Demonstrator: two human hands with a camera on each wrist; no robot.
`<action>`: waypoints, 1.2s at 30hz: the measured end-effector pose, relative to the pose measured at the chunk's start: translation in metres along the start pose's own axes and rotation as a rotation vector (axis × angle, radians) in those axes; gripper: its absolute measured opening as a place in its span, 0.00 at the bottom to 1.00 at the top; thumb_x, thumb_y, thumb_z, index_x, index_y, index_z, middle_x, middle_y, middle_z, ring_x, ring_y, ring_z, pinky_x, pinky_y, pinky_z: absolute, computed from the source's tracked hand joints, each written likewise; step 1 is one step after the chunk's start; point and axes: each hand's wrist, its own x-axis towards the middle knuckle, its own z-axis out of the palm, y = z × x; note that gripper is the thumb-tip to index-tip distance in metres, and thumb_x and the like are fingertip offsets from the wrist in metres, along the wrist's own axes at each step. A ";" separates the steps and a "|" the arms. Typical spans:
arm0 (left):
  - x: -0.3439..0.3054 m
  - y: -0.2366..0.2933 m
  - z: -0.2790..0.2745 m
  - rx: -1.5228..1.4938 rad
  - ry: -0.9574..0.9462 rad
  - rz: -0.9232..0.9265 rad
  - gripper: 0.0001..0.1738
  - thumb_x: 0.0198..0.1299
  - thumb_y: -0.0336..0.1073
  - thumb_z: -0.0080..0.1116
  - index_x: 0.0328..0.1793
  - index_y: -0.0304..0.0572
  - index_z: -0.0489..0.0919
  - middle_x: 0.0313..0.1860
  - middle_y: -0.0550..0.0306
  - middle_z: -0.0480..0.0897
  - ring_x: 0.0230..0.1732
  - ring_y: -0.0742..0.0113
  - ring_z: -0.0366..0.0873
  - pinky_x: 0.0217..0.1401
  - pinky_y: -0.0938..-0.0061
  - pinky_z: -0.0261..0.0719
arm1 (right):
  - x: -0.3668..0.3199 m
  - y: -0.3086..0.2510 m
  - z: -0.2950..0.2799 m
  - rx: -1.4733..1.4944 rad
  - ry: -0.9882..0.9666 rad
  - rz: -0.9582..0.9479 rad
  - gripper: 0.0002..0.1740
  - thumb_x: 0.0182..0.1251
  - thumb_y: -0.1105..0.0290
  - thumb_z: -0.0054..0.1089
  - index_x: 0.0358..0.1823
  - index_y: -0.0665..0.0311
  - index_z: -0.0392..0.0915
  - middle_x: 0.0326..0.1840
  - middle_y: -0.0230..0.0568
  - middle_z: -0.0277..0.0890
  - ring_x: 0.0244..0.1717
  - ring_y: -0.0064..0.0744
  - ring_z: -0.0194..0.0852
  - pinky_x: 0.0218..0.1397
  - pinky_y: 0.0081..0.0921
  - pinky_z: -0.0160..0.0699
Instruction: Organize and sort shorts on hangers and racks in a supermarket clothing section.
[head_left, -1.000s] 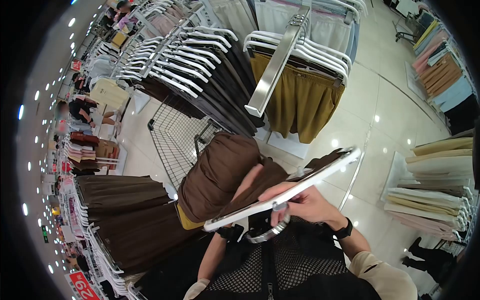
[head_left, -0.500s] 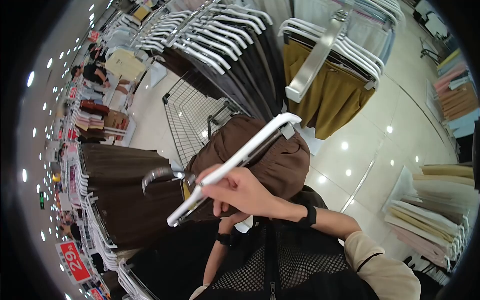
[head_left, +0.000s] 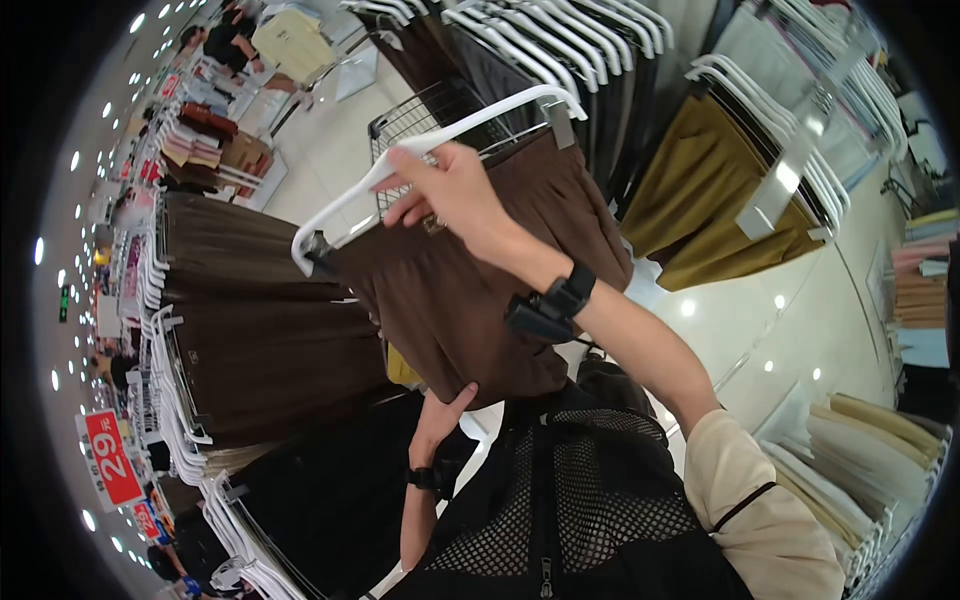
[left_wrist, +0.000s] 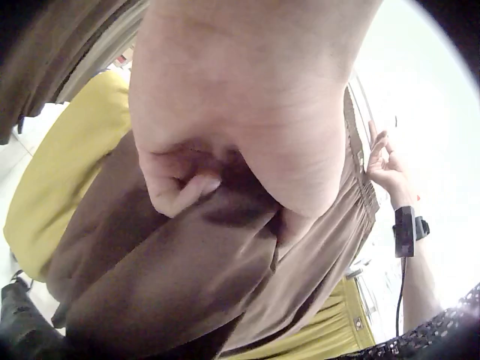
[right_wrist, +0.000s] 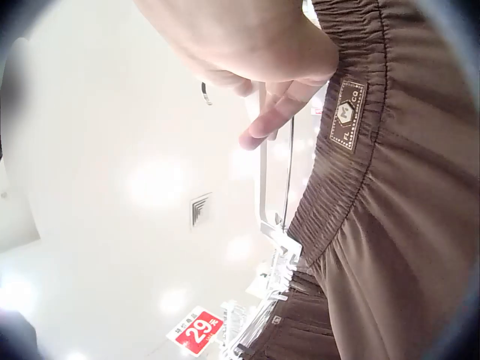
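My right hand [head_left: 440,190] is raised and grips a white hanger [head_left: 505,108] by its middle. A brown garment [head_left: 470,290] with an elastic waistband hangs clipped under that hanger. In the right wrist view my right hand's [right_wrist: 247,45] fingers curl beside the waistband's label [right_wrist: 345,112]. Lower down, my left hand [head_left: 440,410] holds the bottom of the brown garment. In the left wrist view, the left hand's [left_wrist: 225,135] fingers are curled into the brown fabric [left_wrist: 187,277]. A yellow garment [left_wrist: 60,172] lies behind it.
A wire shopping cart [head_left: 420,105] stands behind the hanger. Racks of dark brown garments [head_left: 250,330] on white hangers fill the left. Mustard garments [head_left: 700,200] hang at the right. A red 29 sign [head_left: 110,455] is at lower left, folded stacks [head_left: 880,450] at lower right.
My right hand has lifted the hanger up and away from my chest. The brown garment now hangs spread below it, and my left hand holds its lower edge.
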 end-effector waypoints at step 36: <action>0.158 -0.026 -0.118 0.200 0.153 0.012 0.19 0.72 0.39 0.66 0.63 0.34 0.80 0.47 0.41 0.86 0.46 0.44 0.86 0.51 0.55 0.83 | -0.115 0.109 -0.131 -1.384 0.386 0.227 0.17 0.74 0.74 0.62 0.62 0.69 0.82 0.62 0.56 0.85 0.65 0.57 0.84 0.70 0.43 0.81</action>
